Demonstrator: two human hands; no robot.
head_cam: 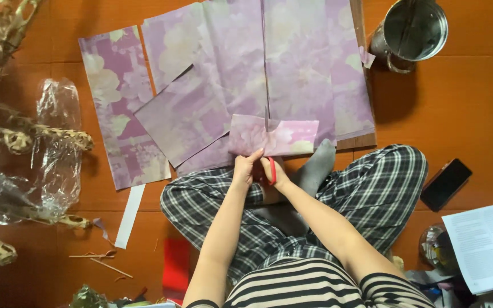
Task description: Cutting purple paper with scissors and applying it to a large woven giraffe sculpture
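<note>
Orange floor; left hand [245, 167] pinches floral paper [273, 136], right hand [275, 171] grips red scissors [271, 166].

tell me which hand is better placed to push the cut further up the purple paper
Right, most likely. The right hand already holds the red-handled scissors, blades pointing up into the purple paper. The left hand pinches the paper's lower edge beside them, so it looks better suited to steadying.
</note>
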